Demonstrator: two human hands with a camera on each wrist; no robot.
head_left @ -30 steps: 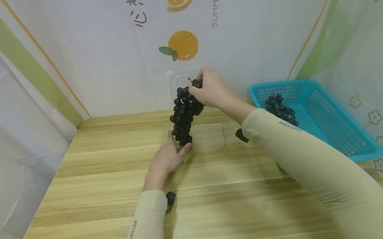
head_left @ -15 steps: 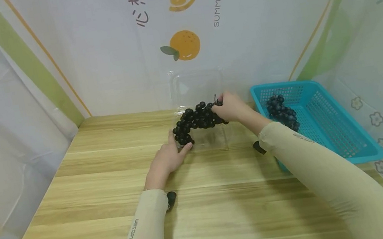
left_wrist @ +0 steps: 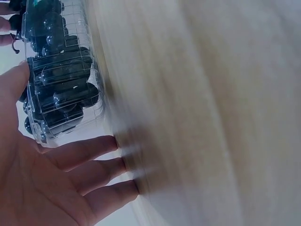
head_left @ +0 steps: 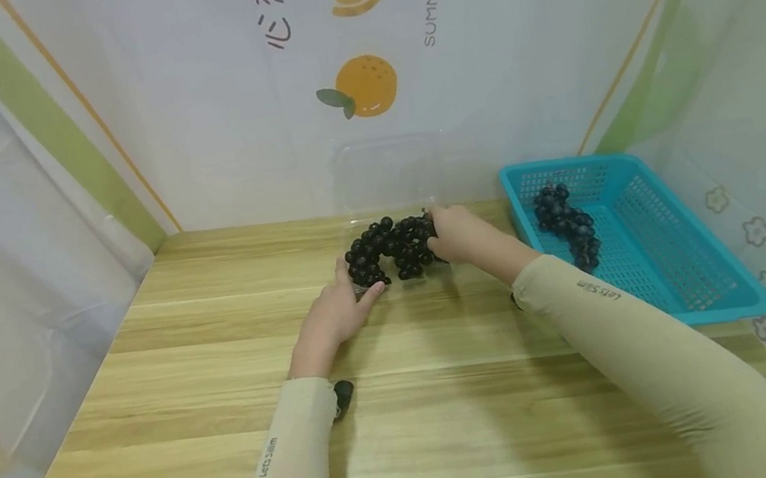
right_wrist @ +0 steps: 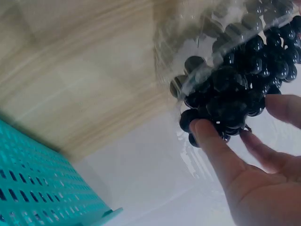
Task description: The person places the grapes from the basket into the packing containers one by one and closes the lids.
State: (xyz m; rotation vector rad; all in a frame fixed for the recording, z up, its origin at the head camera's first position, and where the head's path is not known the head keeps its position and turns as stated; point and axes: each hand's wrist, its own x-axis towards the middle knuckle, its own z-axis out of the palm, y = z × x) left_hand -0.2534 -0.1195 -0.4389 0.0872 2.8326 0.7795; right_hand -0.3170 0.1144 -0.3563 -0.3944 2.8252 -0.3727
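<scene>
My right hand [head_left: 460,233] pinches black grapes [head_left: 365,260], seemingly to fill the clear box [left_wrist: 93,112] my spread left hand [head_left: 331,315] touches; next, probably, release.

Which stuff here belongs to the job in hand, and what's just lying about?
In the job:
grapes, held by the right hand
clear box, touched by the left hand

Probably just lying about, untouched now:
blue basket
second bunch, inside it

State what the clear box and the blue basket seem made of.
Clear box: probably thin, glossy plastic; grapes show through its ribbed walls, which catch highlights. Blue basket: likely moulded plastic with a smooth finish, its walls pierced by regular slots.
</scene>
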